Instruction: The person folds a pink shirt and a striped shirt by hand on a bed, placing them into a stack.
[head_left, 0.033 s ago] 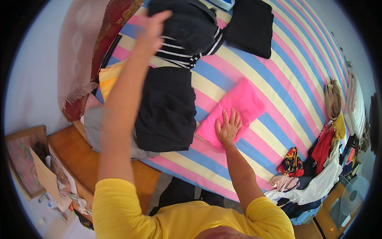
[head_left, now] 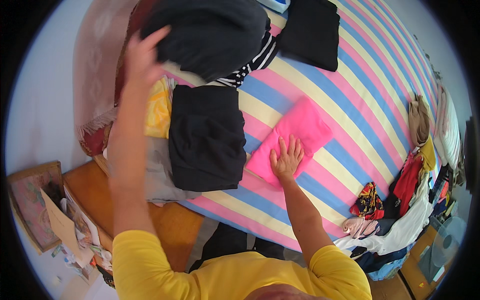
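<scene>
Striped bed (head_left: 350, 90) carries folded clothes. Right hand (head_left: 286, 161) presses flat, fingers spread, on the folded pink garment (head_left: 300, 130); left hand (head_left: 142, 57) grips a dark bundle (head_left: 210, 35) overhead. Stacking step, probably; next needs careful lowering.

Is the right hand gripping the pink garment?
No, the right hand lies flat, fingers spread, on the folded pink garment.

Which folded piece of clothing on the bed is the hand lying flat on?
The bright pink folded garment. The right hand lies flat on its near end. It's the only pink one; the other folded pieces, like the black garment beside it, are dark.
</scene>
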Available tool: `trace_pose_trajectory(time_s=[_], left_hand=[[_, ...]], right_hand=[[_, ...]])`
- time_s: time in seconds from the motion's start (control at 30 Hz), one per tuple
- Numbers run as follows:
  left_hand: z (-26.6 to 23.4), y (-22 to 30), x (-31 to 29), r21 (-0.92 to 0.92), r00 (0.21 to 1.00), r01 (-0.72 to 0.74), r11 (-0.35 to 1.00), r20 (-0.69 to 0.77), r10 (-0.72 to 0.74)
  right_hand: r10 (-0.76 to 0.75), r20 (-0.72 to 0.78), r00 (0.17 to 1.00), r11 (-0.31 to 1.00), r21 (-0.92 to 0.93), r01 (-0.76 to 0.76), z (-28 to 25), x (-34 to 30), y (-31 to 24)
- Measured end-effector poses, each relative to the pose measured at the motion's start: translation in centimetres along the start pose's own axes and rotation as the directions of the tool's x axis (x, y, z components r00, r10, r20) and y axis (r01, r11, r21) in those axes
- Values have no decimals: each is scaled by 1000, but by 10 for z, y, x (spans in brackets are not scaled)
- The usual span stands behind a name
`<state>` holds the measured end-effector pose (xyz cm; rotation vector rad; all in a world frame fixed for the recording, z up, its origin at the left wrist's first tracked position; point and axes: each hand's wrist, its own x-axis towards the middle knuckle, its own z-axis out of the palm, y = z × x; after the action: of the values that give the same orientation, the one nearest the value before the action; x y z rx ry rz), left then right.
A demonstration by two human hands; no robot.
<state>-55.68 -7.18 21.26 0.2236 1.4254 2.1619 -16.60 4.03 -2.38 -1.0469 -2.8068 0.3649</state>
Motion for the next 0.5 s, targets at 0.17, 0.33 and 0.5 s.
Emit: trace_pose_trajectory(time_s=[0.17, 0.33, 0.5], left_hand=[[-149, 66, -107, 156, 900, 233, 960, -408, -152], [-288, 42, -189, 482, 630, 687, 543, -768, -116], [-137, -30, -186, 944, 844, 96, -315, 91, 529]], right_hand=[[-11, 8, 1000, 999, 34, 11, -3, 3, -12], [-37, -18, 999, 998, 42, 38, -1, 3, -17], [-24, 7, 1000, 997, 67, 24, -20, 5, -13]])
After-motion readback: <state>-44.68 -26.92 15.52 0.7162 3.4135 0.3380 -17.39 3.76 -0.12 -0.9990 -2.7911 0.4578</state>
